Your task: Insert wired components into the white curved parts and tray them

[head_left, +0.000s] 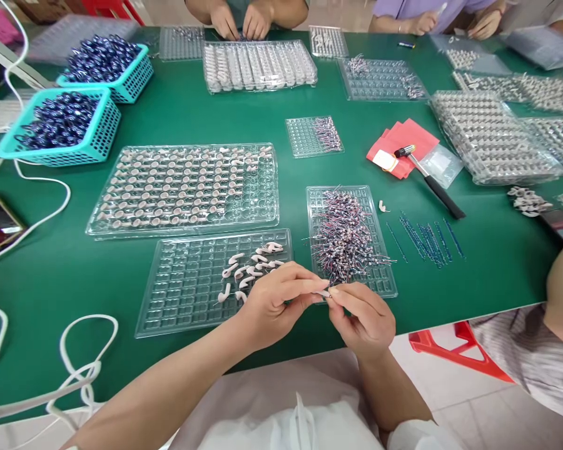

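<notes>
Just above the front edge of the table, both hands meet over a small white earphone shell [322, 292]. My left hand [279, 303] pinches the shell between thumb and fingertips. My right hand [363, 315] is closed at its other end; whether it grips the shell or a tiny wired part is hidden by the fingers. Directly beyond them a clear tray [380, 250] bears a heap of small wired components [342, 231] with red and dark leads. Under and left of my left forearm, another clear tray [182, 284] carries several loose white earphone shells [256, 267].
A stacked tray of shells [169, 187] lies behind. Two turquoise baskets [106, 134] of dark blue parts stand far left, near a white cable [65, 187]. Right are a hammer [431, 181], red packets [403, 140] and blue strips [426, 240]. Co-workers sit opposite and at right.
</notes>
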A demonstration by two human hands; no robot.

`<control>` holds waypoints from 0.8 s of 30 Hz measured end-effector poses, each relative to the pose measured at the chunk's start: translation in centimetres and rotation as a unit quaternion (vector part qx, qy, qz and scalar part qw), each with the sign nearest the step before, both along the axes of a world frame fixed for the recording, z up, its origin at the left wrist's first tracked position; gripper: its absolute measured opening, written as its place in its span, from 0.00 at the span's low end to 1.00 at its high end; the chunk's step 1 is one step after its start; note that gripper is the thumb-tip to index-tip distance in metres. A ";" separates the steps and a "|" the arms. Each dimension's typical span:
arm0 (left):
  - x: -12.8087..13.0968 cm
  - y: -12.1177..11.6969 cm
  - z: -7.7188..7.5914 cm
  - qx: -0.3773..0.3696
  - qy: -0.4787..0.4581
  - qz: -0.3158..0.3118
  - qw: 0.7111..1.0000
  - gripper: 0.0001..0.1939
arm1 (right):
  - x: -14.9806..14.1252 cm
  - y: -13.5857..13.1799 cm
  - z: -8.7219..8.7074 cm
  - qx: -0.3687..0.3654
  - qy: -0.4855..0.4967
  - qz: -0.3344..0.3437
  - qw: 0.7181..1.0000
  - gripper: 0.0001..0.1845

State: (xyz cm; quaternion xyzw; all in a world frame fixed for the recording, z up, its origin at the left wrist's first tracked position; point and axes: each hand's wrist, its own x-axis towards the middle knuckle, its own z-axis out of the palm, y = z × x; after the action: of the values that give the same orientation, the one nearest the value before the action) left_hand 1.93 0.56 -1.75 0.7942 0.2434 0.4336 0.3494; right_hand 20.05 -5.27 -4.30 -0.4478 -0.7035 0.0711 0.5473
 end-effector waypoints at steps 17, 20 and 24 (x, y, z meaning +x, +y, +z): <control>-0.3 0.1 0.2 -0.014 0.003 -0.007 1.000 0.19 | 0.0 -0.1 0.1 -0.030 0.027 0.017 0.999 0.25; -0.4 0.1 0.2 -0.012 0.009 -0.004 1.000 0.19 | 0.0 -0.1 0.1 -0.065 0.052 0.018 0.996 0.24; -0.4 0.1 0.2 -0.009 0.011 -0.001 1.000 0.19 | 0.0 -0.2 0.2 -0.079 0.064 0.024 0.995 0.23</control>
State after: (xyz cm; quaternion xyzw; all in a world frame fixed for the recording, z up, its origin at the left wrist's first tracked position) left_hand 1.50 0.66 -1.59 0.7957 0.2502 0.4224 0.3548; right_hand 20.05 -5.43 -4.12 -0.4672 -0.6696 0.1676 0.5526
